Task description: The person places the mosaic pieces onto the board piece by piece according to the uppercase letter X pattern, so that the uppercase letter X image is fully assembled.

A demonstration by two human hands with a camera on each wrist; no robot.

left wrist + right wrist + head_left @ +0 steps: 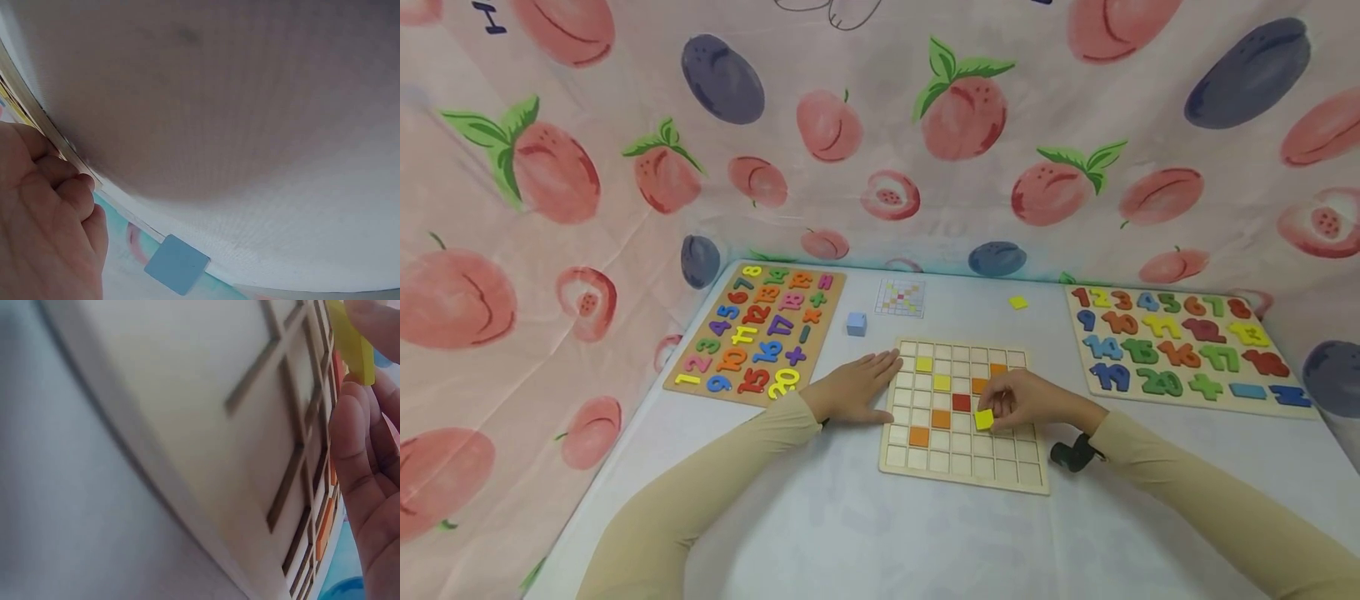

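Note:
A wooden grid board (964, 477) lies on the table, with square tiles in some cells. Along one diagonal run two yellow tiles, one of them a yellow tile (942, 382), and a red tile (961, 402); orange tiles, among them an orange tile (919, 436), run along the other. Over the board's right half, my right hand (1028, 398) pinches a yellow square tile (984, 419) between thumb and fingers; the right wrist view shows this tile (356, 347) held above the grid. Fingers extended, my left hand (856, 390) touches the board's left edge.
A blue cube (856, 324) and a printed grid card (900, 298) lie behind the board. Another yellow tile (1018, 302) is at the back. Number puzzle boards stand at both sides, the left board (700, 385) and the right board (1195, 406). A fruit-print cloth (865, 67) hangs behind.

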